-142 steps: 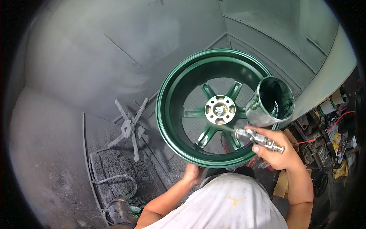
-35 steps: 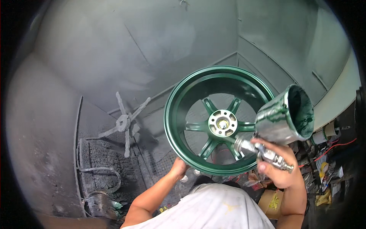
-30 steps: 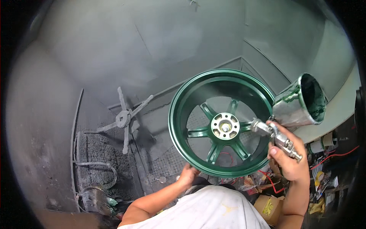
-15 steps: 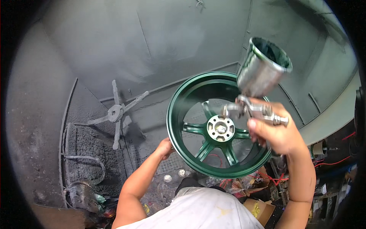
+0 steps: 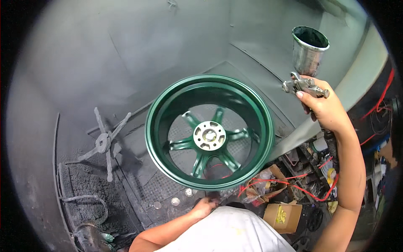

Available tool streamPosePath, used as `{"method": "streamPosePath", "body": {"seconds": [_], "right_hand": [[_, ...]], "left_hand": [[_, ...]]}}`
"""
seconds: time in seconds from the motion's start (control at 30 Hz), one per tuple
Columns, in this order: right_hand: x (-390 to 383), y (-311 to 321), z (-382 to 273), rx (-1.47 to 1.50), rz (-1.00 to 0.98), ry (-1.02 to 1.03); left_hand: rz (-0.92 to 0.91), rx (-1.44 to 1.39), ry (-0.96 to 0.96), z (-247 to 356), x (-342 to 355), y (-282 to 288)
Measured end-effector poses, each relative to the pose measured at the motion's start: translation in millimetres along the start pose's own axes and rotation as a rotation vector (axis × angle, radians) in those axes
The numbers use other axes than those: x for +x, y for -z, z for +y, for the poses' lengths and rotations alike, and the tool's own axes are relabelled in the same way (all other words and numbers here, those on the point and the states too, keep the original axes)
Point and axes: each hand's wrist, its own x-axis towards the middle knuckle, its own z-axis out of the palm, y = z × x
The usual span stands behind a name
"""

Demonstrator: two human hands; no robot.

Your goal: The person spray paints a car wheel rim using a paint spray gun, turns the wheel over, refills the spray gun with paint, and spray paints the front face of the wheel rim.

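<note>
A glossy green car wheel rim [image 5: 166, 105] with several spokes and a bare metal hub hangs in front of me, its open side facing me. My left hand [image 5: 205, 206] grips it at the lower edge from below. My right hand [image 5: 325, 110] holds a metal spray gun [image 5: 305, 82] with an upright cup [image 5: 309, 49] stained green inside. The gun is raised to the right of the rim, apart from it.
Grey paint-coated booth walls surround the rim. A grey cross-shaped stand [image 5: 103, 143] sits at the left, with a crusted grate [image 5: 79, 193] below it. A cardboard box [image 5: 282, 215], red cables [image 5: 310, 190] and clutter lie on the floor at the lower right.
My right hand has swung the spray gun up and off to the right, away from the rim's hub. The rim has stayed held up, and my left hand has shifted to its lower edge.
</note>
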Motion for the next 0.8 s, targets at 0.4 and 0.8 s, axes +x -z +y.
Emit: {"method": "streamPosePath", "body": {"seconds": [0.4,0.8], "right_hand": [[-129.1,73.9,34.3,0.066,-0.056,-0.224],[-184.0,66.5,26.7,0.161,-0.22,-0.368]], "left_hand": [[0.496,-0.457,-0.025,48.0,-11.3,77.8],[-0.21,0.051,0.126,31.9,24.6,-89.7]]}}
